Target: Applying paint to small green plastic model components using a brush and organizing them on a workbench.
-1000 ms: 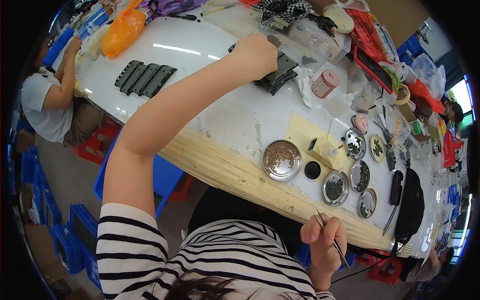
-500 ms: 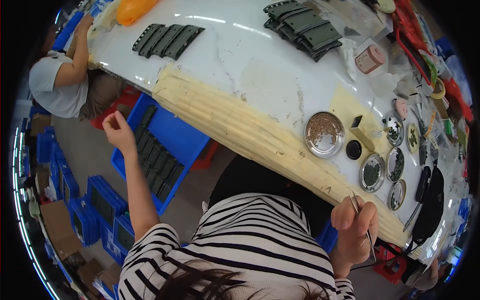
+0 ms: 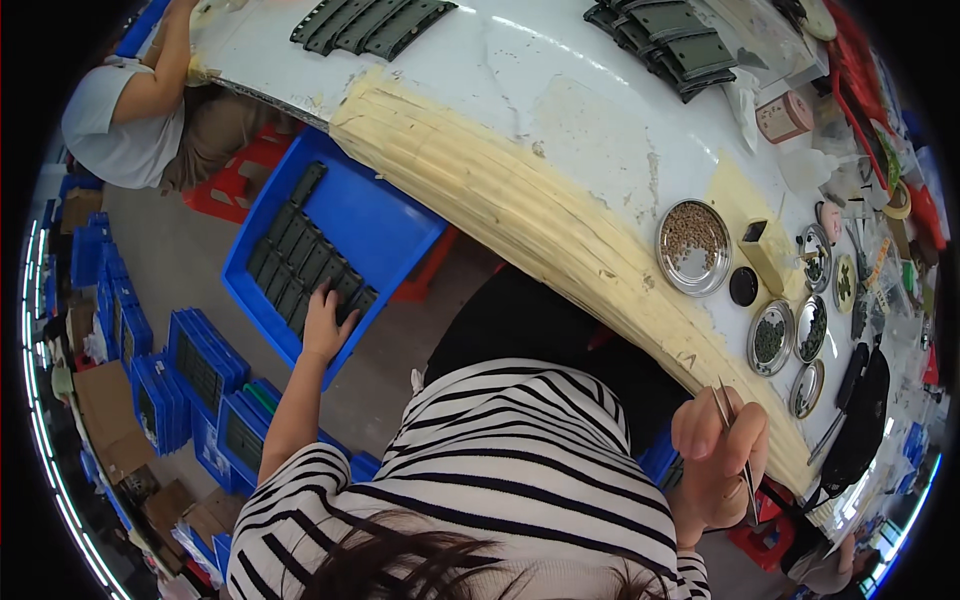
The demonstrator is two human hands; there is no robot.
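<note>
My left hand [image 3: 325,322] reaches down beside the table into a blue plastic tray [image 3: 400,225] and rests on a row of dark flat parts [image 3: 300,265] lying in it. Whether the fingers grip a part is hidden. My right hand [image 3: 718,455] stays low by the table's front edge, closed around thin metal tweezers [image 3: 735,445] that point up. On the white table [image 3: 560,100] lie two more groups of the same dark parts [image 3: 372,22], [image 3: 670,40].
Several small round metal dishes [image 3: 693,246] with tiny pieces stand at the table's right, beside a pink-lidded jar [image 3: 784,117]. A seated person in a grey shirt [image 3: 120,120] works at the far left. Stacked blue trays [image 3: 200,370] and cardboard boxes [image 3: 100,400] fill the floor.
My left hand left the table top, swung down to the left and landed on the parts in the blue tray. The view tilted down. My right hand kept the tweezers.
</note>
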